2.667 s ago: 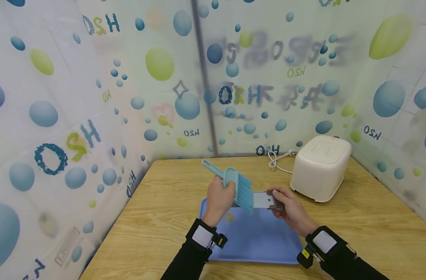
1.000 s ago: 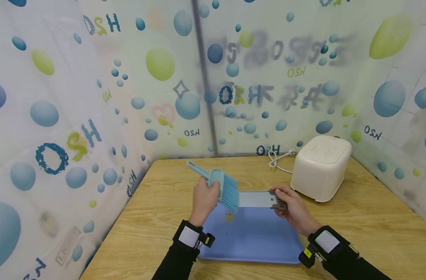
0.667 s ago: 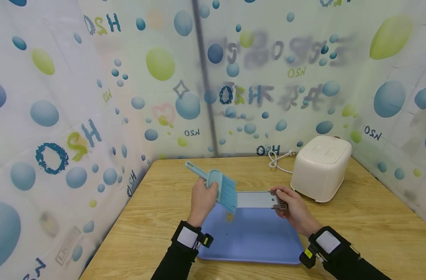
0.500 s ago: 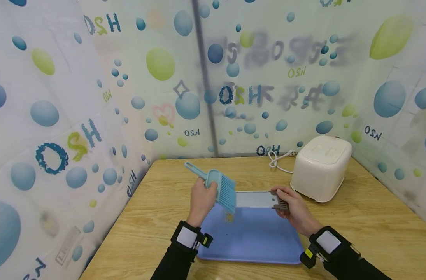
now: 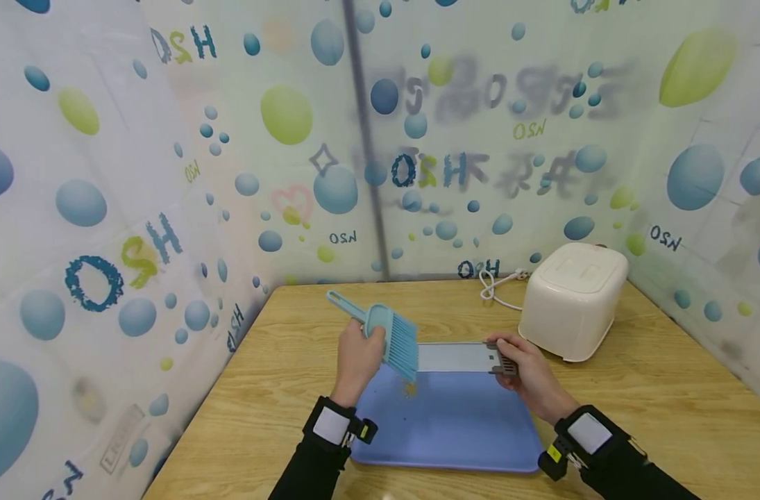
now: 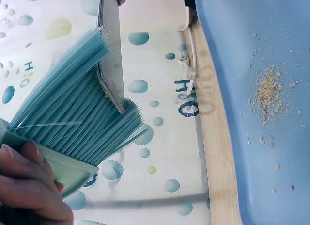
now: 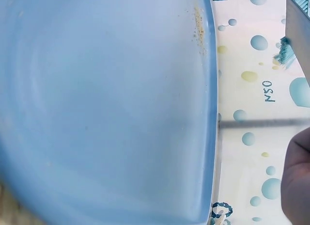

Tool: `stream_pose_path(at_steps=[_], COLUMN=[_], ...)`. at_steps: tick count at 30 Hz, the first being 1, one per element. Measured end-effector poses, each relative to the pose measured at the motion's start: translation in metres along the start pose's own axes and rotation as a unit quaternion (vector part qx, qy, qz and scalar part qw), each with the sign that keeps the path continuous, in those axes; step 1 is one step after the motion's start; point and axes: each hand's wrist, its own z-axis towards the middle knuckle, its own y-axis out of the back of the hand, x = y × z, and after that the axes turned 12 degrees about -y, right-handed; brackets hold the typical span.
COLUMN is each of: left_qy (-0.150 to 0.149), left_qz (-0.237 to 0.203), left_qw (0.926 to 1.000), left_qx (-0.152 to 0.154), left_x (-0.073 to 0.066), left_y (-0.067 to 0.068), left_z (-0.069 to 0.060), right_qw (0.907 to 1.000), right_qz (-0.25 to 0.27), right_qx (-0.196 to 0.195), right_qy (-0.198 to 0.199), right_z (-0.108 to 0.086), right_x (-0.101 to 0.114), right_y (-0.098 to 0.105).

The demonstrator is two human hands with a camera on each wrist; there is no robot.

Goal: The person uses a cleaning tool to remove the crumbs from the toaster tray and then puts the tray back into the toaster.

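My left hand (image 5: 359,357) grips a light-blue hand brush (image 5: 401,342) near its head, with the handle pointing up and left. The bristles hang over the left end of a flat metal crumb tray (image 5: 456,357). My right hand (image 5: 532,378) pinches that crumb tray by its brownish-grey end piece. In the left wrist view, the crumb tray's edge (image 6: 114,89) presses into the bristles (image 6: 63,108), and crumbs line that edge. Below both lies a blue tray (image 5: 461,430) bearing a small heap of tan crumbs (image 6: 268,91), with loose bits scattered around it.
A cream toaster (image 5: 573,302) stands at the back right of the wooden table (image 5: 280,361). Its white cord (image 5: 492,285) lies coiled behind it. Curtains (image 5: 292,173) printed with bubbles hang behind the table and on both sides.
My left hand has drawn the brush leftward along the crumb tray to its left end, baring more metal. Lately it creeps only slightly left. My right hand has shifted a little right.
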Motion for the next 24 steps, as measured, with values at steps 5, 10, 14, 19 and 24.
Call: stream_pose_path(at_steps=[5, 10, 14, 19, 24], left_qy=[-0.002, 0.002, 0.002, 0.0, 0.0], left_qz=[0.01, 0.011, 0.01, 0.01, 0.007], left_qw=[0.9999, 0.9999, 0.9999, 0.9999, 0.9999], left_qx=[-0.008, -0.007, -0.008, -0.01, -0.013], left_x=[0.0019, 0.0014, 0.0009, 0.0011, 0.0018], left_y=[0.001, 0.0024, 0.0031, 0.0037, 0.0037], left_z=[-0.0012, -0.0017, -0.0018, -0.0015, -0.0022], right_qw=[1.0, 1.0, 1.0, 1.0, 1.0], right_qz=[0.001, 0.003, 0.001, 0.002, 0.0], right_qx=[0.001, 0.005, 0.006, 0.002, 0.0], right_qy=[-0.004, 0.004, 0.008, 0.004, 0.001], right_z=[0.0, -0.0004, -0.0004, -0.0006, -0.0012], right_x=[-0.0008, -0.002, -0.0025, -0.0022, -0.0019], right_y=[0.0012, 0.0023, 0.0033, 0.0039, 0.004])
